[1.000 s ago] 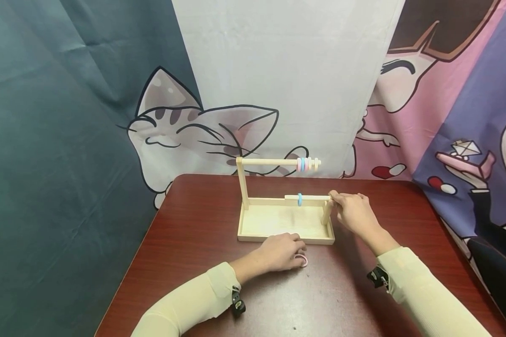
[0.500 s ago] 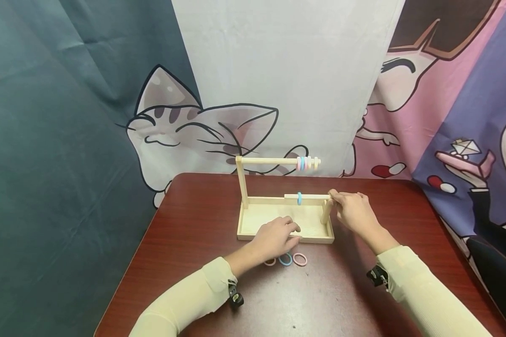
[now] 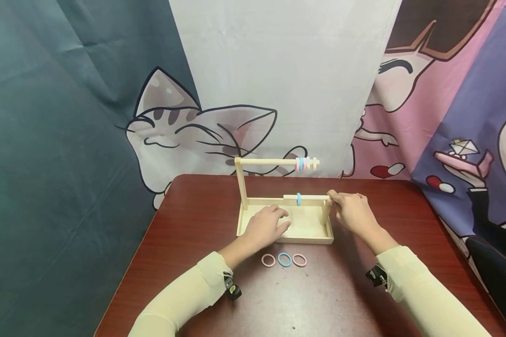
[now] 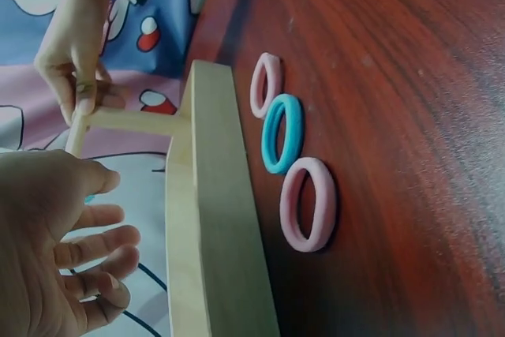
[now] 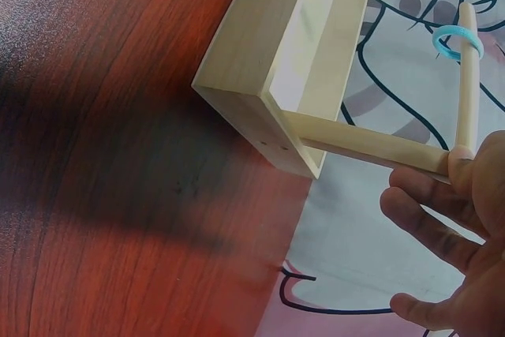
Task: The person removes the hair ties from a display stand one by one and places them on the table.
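Note:
A pale wooden rack (image 3: 303, 240) with a tray base carries two rods. On its lower rod (image 3: 314, 198) hangs one blue hair tie (image 3: 298, 199). My right hand (image 3: 356, 213) pinches the right end of that rod, where it meets the short post (image 4: 134, 121). Over the tray's left part hovers my left hand (image 3: 266, 226), fingers spread loosely and holding nothing. Three ring-shaped hair ties lie in a row on the table before the tray: a pink hair tie (image 4: 323, 209), a blue hair tie (image 4: 293, 133) and another pink hair tie (image 4: 274, 76).
The upper rod (image 3: 265, 162) stands on a taller post (image 3: 241, 185) at the left, with several pink, blue and yellowish hair ties (image 3: 301, 164) near its right end. A dark red table (image 3: 194, 210) bears everything. Printed curtains (image 3: 295, 70) hang behind it.
My left hand has moved from the hair ties on the table up and left over the tray, uncovering all three. The right hand has kept its place at the lower rod's end.

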### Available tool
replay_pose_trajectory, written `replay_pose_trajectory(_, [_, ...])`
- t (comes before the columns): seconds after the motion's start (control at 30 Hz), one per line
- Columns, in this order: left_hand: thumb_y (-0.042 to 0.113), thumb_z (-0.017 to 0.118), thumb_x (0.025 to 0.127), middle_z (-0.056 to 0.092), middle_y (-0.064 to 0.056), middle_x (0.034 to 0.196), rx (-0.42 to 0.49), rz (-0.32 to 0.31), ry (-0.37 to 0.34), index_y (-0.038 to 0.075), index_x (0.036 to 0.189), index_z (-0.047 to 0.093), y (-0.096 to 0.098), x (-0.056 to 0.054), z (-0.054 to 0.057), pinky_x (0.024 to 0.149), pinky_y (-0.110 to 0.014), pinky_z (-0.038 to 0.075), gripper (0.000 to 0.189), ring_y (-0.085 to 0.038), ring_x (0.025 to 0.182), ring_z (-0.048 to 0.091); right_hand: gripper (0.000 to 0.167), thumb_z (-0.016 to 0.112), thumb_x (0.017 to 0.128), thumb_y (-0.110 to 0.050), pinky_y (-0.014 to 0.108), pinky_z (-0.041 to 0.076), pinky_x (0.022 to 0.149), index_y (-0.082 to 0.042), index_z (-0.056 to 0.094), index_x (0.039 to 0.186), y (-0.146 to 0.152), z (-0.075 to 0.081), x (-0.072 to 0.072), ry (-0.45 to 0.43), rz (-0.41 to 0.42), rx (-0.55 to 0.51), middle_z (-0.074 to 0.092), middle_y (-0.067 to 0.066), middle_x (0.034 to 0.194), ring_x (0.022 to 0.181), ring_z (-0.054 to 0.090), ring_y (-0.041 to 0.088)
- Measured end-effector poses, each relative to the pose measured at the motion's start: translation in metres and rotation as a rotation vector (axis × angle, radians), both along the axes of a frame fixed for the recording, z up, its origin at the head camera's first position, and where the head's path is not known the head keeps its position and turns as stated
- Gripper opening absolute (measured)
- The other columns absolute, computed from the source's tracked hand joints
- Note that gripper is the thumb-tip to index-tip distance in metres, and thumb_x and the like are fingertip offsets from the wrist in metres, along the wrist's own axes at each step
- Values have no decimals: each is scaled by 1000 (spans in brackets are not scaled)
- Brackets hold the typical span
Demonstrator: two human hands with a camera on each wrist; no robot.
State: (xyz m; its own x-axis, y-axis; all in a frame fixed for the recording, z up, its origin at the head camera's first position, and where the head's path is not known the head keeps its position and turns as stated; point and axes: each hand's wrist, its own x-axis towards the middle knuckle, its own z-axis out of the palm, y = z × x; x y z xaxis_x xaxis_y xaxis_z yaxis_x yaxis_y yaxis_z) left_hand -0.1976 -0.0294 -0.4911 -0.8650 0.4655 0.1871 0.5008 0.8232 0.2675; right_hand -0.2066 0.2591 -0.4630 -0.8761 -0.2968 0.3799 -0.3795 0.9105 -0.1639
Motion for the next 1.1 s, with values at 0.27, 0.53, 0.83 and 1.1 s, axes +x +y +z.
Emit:
replay_pose_trajectory(0.27, [45, 70, 108, 77, -5, 132, 70, 95, -8, 16, 134, 77, -3, -13, 4, 95, -47, 64, 40, -28, 123, 74, 14, 65, 105, -5, 71, 56, 79, -14, 59, 96, 1, 0, 0, 18, -2, 2, 76, 14, 82, 79, 74, 47])
replay_pose_trajectory(0.53, [49, 70, 107, 74, -6, 137, 126, 129, -16, 18, 147, 68, -5, -19, 11, 95, -49, 63, 51, -31, 123, 73, 10, 66, 105, -6, 73, 56, 84, -13, 62, 99, 1, -1, 0, -1, -9, -2, 78, 14, 88, 83, 75, 47])
replay_pose_trajectory(0.83, [46, 72, 106, 70, -8, 142, 172, 83, 10, 20, 158, 58, -2, -23, 13, 93, -50, 63, 59, -32, 122, 73, 8, 67, 105, -5, 74, 55, 86, -12, 63, 102, 1, -4, 1, 0, -9, -10, 79, 16, 89, 87, 76, 48])
replay_pose_trajectory(1.1, [47, 70, 107, 68, -6, 144, 152, 53, 6, 24, 160, 57, 1, -26, 15, 85, -48, 64, 59, -28, 122, 73, 8, 66, 105, -5, 75, 54, 89, -12, 64, 102, 0, -4, 1, -20, -12, -25, 80, 15, 93, 90, 77, 46])
